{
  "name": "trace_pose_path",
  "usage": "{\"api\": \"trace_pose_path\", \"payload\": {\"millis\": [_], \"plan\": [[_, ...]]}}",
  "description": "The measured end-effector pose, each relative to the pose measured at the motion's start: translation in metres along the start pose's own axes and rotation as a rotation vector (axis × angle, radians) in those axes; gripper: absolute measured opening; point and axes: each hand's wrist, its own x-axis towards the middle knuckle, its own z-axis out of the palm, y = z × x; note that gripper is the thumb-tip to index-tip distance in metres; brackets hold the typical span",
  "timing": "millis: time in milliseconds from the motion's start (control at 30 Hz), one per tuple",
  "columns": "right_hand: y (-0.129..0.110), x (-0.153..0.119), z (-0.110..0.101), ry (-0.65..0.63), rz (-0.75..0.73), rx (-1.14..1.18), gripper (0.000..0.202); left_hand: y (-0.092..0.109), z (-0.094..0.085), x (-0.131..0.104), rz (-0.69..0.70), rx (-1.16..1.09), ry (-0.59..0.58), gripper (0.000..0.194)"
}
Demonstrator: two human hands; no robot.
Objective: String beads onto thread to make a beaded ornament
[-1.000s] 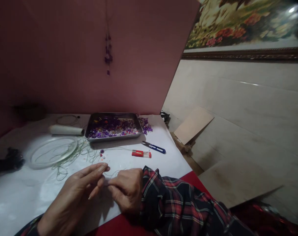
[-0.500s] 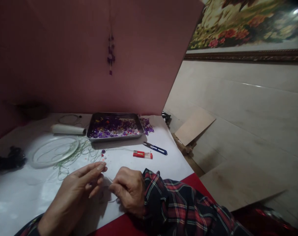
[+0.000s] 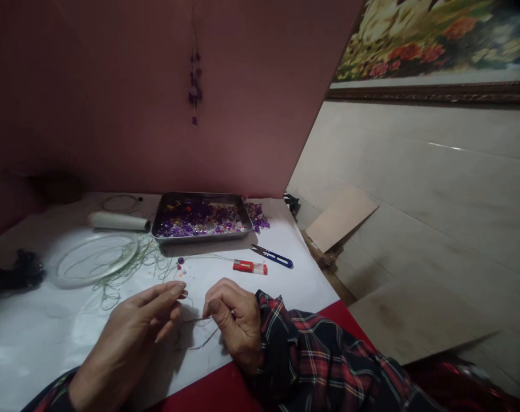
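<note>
My left hand (image 3: 133,329) is above the white sheet with thumb and forefinger pinched; a fine thread runs from the fingertips. My right hand (image 3: 236,323), just to its right, has its fingers curled and pinched around thin thread (image 3: 199,319). Loops of the thread hang between and below the hands. Beyond the fingertips lie a purple bead (image 3: 181,260) and a few small red and white ones. A metal tray (image 3: 203,236) of mostly purple beads stands farther back. To the right are a red lighter (image 3: 250,267) and blue thread snips (image 3: 273,256).
At the left are a clear ring (image 3: 133,252), tangled green thread (image 3: 146,257), a white cone (image 3: 118,221) and a dark object (image 3: 26,272). Purple beads (image 3: 257,214) spill beside the tray. A beaded strand (image 3: 195,86) hangs on the pink wall.
My right hand has moved slightly right, away from my left hand, and more thread shows between and below them. My left hand has kept its pinch.
</note>
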Motion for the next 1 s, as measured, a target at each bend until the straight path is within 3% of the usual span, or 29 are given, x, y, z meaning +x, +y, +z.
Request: {"api": "trace_pose_path", "payload": {"millis": [100, 267, 467, 600, 700, 833, 1000], "plan": [[-0.009, 0.005, -0.004, 0.007, 0.012, 0.078, 0.038, -0.004, 0.0, 0.001, -0.075, -0.027, -0.096, 0.029], [-0.017, 0.009, -0.008, -0.176, 0.176, 0.379, 0.037, -0.012, 0.0, 0.001, -0.124, 0.015, -0.178, 0.03], [-0.011, 0.01, -0.011, 0.04, 0.262, 0.506, 0.048, -0.012, 0.002, -0.003, -0.135, 0.0, -0.141, 0.031], [-0.012, 0.013, -0.015, 0.132, 0.209, 0.425, 0.047, -0.011, 0.003, -0.003, -0.151, -0.009, -0.123, 0.035], [-0.014, 0.011, -0.014, 0.095, 0.152, 0.227, 0.035, -0.012, 0.002, -0.001, -0.113, 0.009, -0.133, 0.031], [-0.007, 0.005, -0.006, -0.01, 0.277, 0.152, 0.024, -0.015, 0.002, 0.002, -0.117, -0.014, -0.136, 0.033], [0.005, 0.003, 0.003, 0.047, 0.449, 0.301, 0.011, -0.017, 0.003, 0.001, -0.083, -0.025, -0.17, 0.029]]}}
